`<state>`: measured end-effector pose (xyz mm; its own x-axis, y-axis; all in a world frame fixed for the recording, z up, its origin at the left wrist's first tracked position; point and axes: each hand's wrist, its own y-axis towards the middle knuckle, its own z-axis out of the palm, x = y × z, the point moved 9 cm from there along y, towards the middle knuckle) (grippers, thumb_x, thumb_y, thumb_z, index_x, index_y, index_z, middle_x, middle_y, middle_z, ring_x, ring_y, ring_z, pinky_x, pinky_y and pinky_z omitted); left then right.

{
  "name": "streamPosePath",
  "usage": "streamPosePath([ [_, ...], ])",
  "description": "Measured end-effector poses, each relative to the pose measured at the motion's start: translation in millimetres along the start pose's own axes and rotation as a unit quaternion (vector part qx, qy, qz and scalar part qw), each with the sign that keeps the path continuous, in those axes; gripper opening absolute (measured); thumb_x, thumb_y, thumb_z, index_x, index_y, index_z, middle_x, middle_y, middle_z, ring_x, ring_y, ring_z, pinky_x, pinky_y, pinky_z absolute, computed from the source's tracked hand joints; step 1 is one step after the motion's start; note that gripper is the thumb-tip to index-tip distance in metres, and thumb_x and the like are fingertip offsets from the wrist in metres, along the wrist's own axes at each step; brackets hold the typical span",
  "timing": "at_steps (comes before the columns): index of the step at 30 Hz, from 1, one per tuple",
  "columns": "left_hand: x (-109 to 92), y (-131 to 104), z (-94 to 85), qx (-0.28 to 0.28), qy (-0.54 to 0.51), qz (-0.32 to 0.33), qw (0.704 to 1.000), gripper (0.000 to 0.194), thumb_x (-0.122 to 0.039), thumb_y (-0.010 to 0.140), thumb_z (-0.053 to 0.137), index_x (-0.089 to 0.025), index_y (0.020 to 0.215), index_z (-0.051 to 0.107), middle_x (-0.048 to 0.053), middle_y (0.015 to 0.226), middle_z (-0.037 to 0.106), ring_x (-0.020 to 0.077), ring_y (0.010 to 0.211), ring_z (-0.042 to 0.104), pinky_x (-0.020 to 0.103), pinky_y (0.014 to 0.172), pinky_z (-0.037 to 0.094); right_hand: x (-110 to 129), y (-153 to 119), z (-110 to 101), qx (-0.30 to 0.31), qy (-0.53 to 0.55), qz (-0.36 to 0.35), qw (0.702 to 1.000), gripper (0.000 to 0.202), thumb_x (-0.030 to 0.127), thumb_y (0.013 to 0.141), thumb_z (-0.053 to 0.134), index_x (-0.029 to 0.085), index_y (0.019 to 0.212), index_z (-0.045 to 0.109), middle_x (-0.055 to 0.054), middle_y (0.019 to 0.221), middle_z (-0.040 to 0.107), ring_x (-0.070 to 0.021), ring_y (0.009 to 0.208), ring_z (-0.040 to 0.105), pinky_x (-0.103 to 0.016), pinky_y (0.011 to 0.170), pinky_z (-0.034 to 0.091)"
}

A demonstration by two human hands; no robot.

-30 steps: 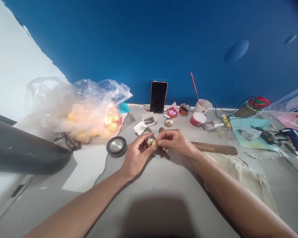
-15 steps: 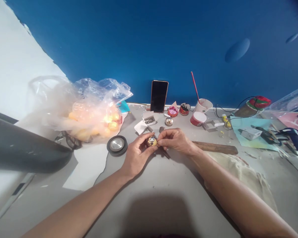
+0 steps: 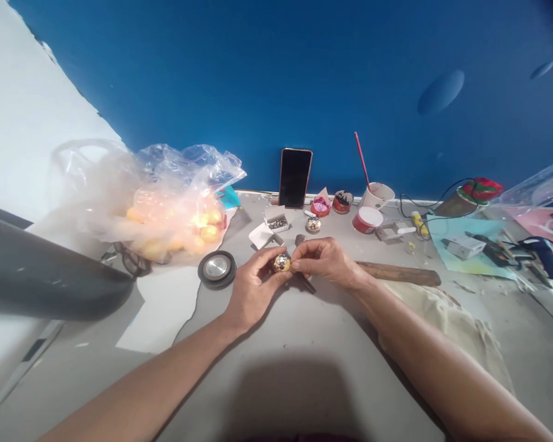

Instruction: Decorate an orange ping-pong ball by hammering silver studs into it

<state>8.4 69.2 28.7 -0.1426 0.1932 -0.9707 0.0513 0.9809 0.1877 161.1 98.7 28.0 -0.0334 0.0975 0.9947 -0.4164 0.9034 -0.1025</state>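
Observation:
A small round yellow ball [image 3: 282, 263] with shiny dark and silver pieces on it is held between the fingertips of my left hand [image 3: 257, 283]. My right hand [image 3: 321, 260] is pinched at the ball's right side; whatever its fingertips hold is too small to make out. Below and behind my right fingers lies a hammer [image 3: 305, 282], partly covered by them. Just beyond the hands stands an open white box [image 3: 277, 222] of small metal pieces. A round container of light bits [image 3: 313, 224] is to its right.
A black round lid-like disc [image 3: 217, 268] lies left of my hands. A phone [image 3: 295, 178] leans on the blue wall. Plastic bags [image 3: 175, 202] fill the back left. Cups [image 3: 377, 196], a wooden stick [image 3: 399, 273], a cloth [image 3: 447, 319] and papers lie to the right.
Both hands stay nearly in place around the ball. The ball looks slightly turned, and the right fingertips have shifted very slightly left.

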Motion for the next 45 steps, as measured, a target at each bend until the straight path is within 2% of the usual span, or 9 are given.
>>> streamPosePath([
  [13, -1, 0, -4.5, -0.025, -0.002, 0.009, 1.0, 0.033, -0.03, 0.08, 0.084, -0.021, 0.111, 0.076, 0.007, 0.108, 0.077, 0.022, 0.094, 0.071, 0.032, 0.084, 0.058, 5, -6, 2, -0.061, -0.041, -0.023, 0.997, 0.02, 0.036, 0.078, 0.08, 0.018, 0.077, 0.074, -0.002, 0.068, 0.067, -0.0118, 0.057, 0.052, -0.025, 0.05, 0.039],
  [21, -13, -3, -8.7, -0.044, 0.027, 0.064, 0.997, 0.031, -0.03, 0.083, 0.082, -0.022, 0.112, 0.075, 0.007, 0.109, 0.075, 0.0207, 0.093, 0.07, 0.031, 0.083, 0.058, 21, -9, 6, -0.113, -0.08, -0.076, 0.987, 0.01, 0.027, 0.076, 0.074, 0.019, 0.071, 0.071, 0.001, 0.064, 0.064, -0.0119, 0.059, 0.052, -0.025, 0.054, 0.039],
  [26, -20, -3, -11.3, -0.056, 0.044, 0.103, 0.992, 0.028, -0.032, 0.086, 0.079, -0.022, 0.112, 0.075, 0.008, 0.113, 0.075, 0.0199, 0.094, 0.069, 0.03, 0.082, 0.058, 12, -6, 10, -0.102, -0.019, -0.04, 0.994, 0.016, 0.033, 0.075, 0.075, 0.018, 0.071, 0.069, 0.0, 0.064, 0.064, -0.0113, 0.056, 0.05, -0.025, 0.053, 0.039],
  [29, -20, -2, -12.3, -0.06, 0.046, 0.094, 0.993, 0.028, -0.031, 0.085, 0.081, -0.021, 0.111, 0.076, 0.007, 0.111, 0.075, 0.0197, 0.092, 0.07, 0.03, 0.082, 0.058, 8, -5, 12, -0.09, -0.008, -0.023, 0.996, 0.016, 0.034, 0.075, 0.073, 0.018, 0.072, 0.069, 0.002, 0.06, 0.06, -0.0108, 0.053, 0.048, -0.025, 0.051, 0.038],
  [33, -13, 0, -11.3, -0.049, 0.038, 0.046, 0.997, 0.032, -0.03, 0.079, 0.084, -0.021, 0.109, 0.078, 0.006, 0.108, 0.077, 0.0204, 0.089, 0.071, 0.031, 0.079, 0.058, 19, -8, 7, -0.099, -0.118, -0.065, 0.986, 0.008, 0.024, 0.079, 0.067, 0.019, 0.072, 0.068, 0.001, 0.065, 0.063, -0.0122, 0.06, 0.053, -0.025, 0.057, 0.039],
  [37, -8, 5, -7.2, -0.009, 0.039, 0.026, 0.999, 0.033, -0.03, 0.076, 0.087, -0.02, 0.106, 0.08, 0.007, 0.107, 0.078, 0.0202, 0.087, 0.07, 0.031, 0.077, 0.057, 41, -15, 9, -0.071, -0.305, -0.149, 0.938, 0.012, 0.012, 0.081, 0.06, 0.02, 0.078, 0.069, 0.0, 0.074, 0.069, -0.0136, 0.068, 0.057, -0.027, 0.065, 0.039],
  [39, -12, 6, -5.1, 0.006, 0.047, 0.047, 0.998, 0.031, -0.029, 0.076, 0.087, -0.021, 0.105, 0.081, 0.006, 0.108, 0.078, 0.0195, 0.087, 0.07, 0.03, 0.076, 0.057, 47, -17, 10, -0.063, -0.339, -0.168, 0.923, 0.014, 0.01, 0.08, 0.06, 0.02, 0.079, 0.07, 0.0, 0.075, 0.07, -0.0136, 0.068, 0.057, -0.027, 0.066, 0.039],
  [41, -18, 5, -6.3, -0.005, 0.049, 0.081, 0.996, 0.028, -0.028, 0.078, 0.085, -0.021, 0.105, 0.08, 0.007, 0.11, 0.077, 0.0199, 0.091, 0.071, 0.029, 0.077, 0.059, 45, -16, 7, -0.072, -0.294, -0.148, 0.941, 0.012, 0.012, 0.08, 0.061, 0.02, 0.077, 0.069, 0.0, 0.073, 0.068, -0.0133, 0.067, 0.057, -0.026, 0.064, 0.039],
  [45, -27, 0, -13.0, -0.058, 0.046, 0.136, 0.988, 0.028, -0.025, 0.081, 0.083, -0.02, 0.108, 0.078, 0.008, 0.112, 0.077, 0.02, 0.095, 0.073, 0.03, 0.079, 0.061, 26, -11, 6, -0.097, -0.096, -0.056, 0.989, 0.01, 0.027, 0.078, 0.07, 0.019, 0.074, 0.068, 0.002, 0.065, 0.063, -0.0111, 0.057, 0.053, -0.023, 0.053, 0.039],
])
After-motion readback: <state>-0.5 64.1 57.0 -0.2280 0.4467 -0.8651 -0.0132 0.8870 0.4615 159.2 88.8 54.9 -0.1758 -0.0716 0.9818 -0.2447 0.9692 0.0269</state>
